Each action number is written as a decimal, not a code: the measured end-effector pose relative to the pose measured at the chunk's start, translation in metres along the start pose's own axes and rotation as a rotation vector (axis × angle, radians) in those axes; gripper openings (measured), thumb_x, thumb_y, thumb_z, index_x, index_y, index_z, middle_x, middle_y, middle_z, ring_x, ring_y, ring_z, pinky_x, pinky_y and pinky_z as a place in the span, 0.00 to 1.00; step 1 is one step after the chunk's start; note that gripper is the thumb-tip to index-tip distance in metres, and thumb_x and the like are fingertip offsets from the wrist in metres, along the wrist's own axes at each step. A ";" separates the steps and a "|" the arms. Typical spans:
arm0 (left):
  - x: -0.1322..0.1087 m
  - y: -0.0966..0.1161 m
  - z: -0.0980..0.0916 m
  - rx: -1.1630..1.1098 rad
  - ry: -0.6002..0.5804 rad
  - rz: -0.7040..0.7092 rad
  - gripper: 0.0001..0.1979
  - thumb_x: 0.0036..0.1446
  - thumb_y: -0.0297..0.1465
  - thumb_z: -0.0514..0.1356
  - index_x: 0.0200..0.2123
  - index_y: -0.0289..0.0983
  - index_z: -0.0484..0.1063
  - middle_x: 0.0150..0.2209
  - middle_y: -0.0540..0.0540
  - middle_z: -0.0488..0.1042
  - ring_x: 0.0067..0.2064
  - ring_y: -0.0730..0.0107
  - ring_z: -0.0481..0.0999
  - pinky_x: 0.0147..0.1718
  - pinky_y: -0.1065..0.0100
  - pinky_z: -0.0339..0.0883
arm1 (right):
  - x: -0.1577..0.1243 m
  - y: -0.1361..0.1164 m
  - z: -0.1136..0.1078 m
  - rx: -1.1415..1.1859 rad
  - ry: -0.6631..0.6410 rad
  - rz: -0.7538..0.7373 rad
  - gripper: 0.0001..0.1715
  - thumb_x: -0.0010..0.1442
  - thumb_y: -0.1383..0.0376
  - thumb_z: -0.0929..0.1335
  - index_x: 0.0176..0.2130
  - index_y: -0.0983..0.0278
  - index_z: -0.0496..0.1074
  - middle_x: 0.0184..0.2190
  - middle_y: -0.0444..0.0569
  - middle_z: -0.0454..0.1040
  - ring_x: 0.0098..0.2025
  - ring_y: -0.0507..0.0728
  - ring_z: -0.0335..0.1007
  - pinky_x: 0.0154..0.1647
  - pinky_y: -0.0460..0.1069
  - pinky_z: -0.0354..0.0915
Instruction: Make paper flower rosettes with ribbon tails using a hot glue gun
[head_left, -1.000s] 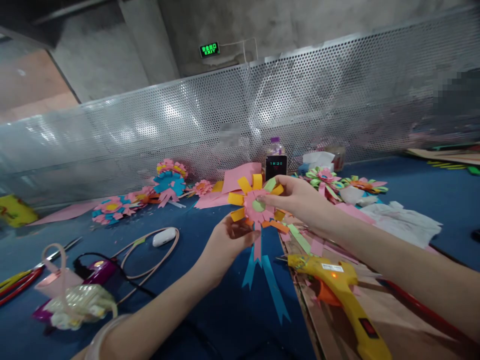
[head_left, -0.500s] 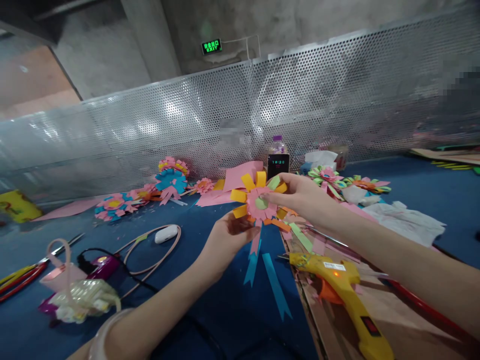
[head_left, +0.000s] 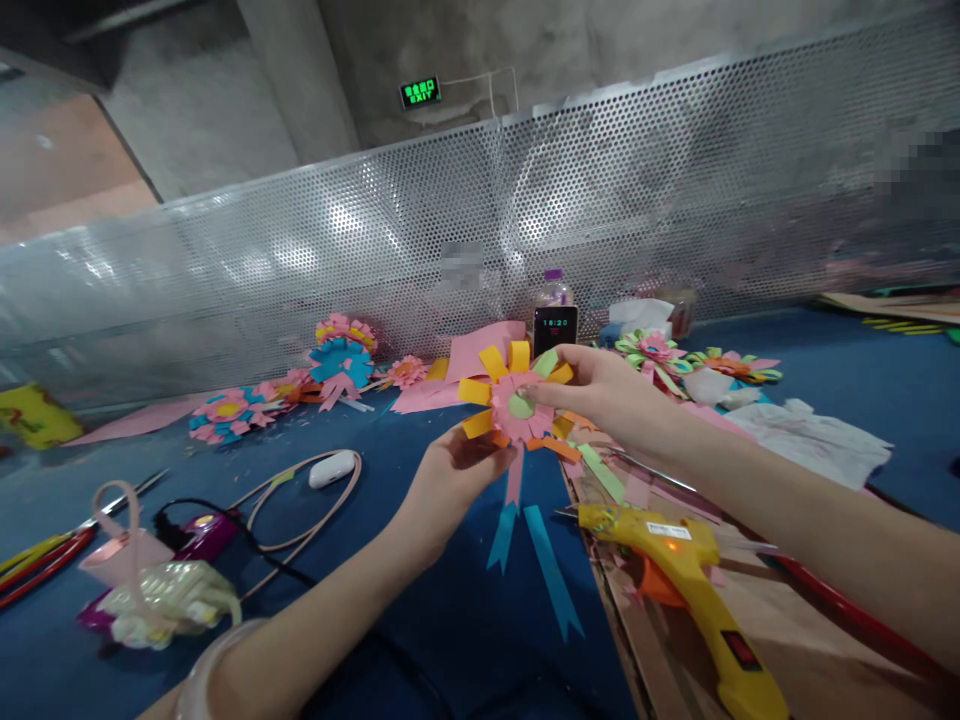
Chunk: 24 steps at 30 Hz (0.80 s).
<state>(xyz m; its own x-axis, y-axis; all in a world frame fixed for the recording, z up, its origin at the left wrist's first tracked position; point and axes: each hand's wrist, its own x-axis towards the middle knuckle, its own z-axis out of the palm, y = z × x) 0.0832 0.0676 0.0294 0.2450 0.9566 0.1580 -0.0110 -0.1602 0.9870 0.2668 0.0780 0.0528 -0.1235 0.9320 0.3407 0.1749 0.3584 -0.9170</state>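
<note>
A paper flower (head_left: pixel 514 412) with yellow and orange loops, a pink layer and a green centre is held up over the blue table. My left hand (head_left: pixel 457 480) grips its lower left edge beside a pink paper tail. From the right, my right hand (head_left: pixel 600 385) pinches the flower, its thumb on the green centre and its other fingers behind the petals. Two blue paper strips (head_left: pixel 553 570) with notched ends lie just below the flower.
A yellow glue gun (head_left: pixel 679 570) rests on a wooden board (head_left: pixel 795 630) at the right. Finished paper flowers (head_left: pixel 341 362) line the back. At the left are scissors (head_left: pixel 75 535), a power strip with cables (head_left: pixel 206 535) and a white earphone case (head_left: pixel 332 469).
The flower and both hands have hardly moved; the pink tail hangs slightly differently below the flower. The grip of both hands stays the same.
</note>
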 end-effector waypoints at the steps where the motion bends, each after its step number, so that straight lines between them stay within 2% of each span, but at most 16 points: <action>1: 0.000 0.000 0.000 -0.002 0.005 0.003 0.16 0.42 0.29 0.68 0.38 0.36 0.73 0.34 0.47 0.75 0.38 0.68 0.72 0.38 0.70 0.64 | 0.001 0.001 0.000 -0.007 0.003 -0.009 0.17 0.51 0.53 0.71 0.33 0.62 0.68 0.25 0.41 0.68 0.23 0.49 0.61 0.19 0.44 0.54; 6: 0.001 -0.001 0.000 0.023 0.022 0.032 0.13 0.44 0.30 0.67 0.36 0.36 0.74 0.32 0.48 0.75 0.33 0.71 0.71 0.32 0.72 0.63 | 0.003 0.003 -0.001 -0.029 0.013 -0.024 0.17 0.51 0.52 0.71 0.35 0.62 0.69 0.29 0.44 0.72 0.27 0.52 0.65 0.21 0.45 0.56; 10: 0.003 -0.003 -0.002 0.034 0.013 0.063 0.12 0.44 0.30 0.67 0.34 0.35 0.74 0.30 0.49 0.73 0.30 0.73 0.68 0.28 0.73 0.62 | 0.002 0.000 -0.002 -0.030 0.027 -0.042 0.16 0.51 0.53 0.71 0.34 0.62 0.70 0.30 0.44 0.71 0.29 0.52 0.66 0.26 0.47 0.60; 18: 0.004 -0.005 -0.004 0.028 0.011 0.069 0.11 0.45 0.29 0.66 0.36 0.36 0.75 0.30 0.50 0.74 0.29 0.73 0.69 0.28 0.73 0.62 | 0.002 -0.002 -0.001 -0.018 0.061 -0.055 0.14 0.50 0.56 0.72 0.33 0.61 0.71 0.28 0.44 0.71 0.28 0.53 0.67 0.25 0.47 0.62; 24: 0.002 -0.004 -0.004 -0.049 -0.011 0.012 0.13 0.42 0.23 0.64 0.35 0.38 0.75 0.32 0.50 0.76 0.35 0.71 0.72 0.35 0.73 0.63 | 0.003 0.002 -0.001 -0.009 0.071 -0.047 0.16 0.51 0.53 0.71 0.34 0.61 0.70 0.29 0.44 0.72 0.28 0.53 0.68 0.26 0.47 0.63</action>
<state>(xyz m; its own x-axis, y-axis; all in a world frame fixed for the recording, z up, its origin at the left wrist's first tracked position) 0.0805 0.0715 0.0255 0.2556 0.9518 0.1694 -0.0610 -0.1590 0.9854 0.2676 0.0810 0.0523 -0.0625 0.9155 0.3975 0.1794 0.4021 -0.8979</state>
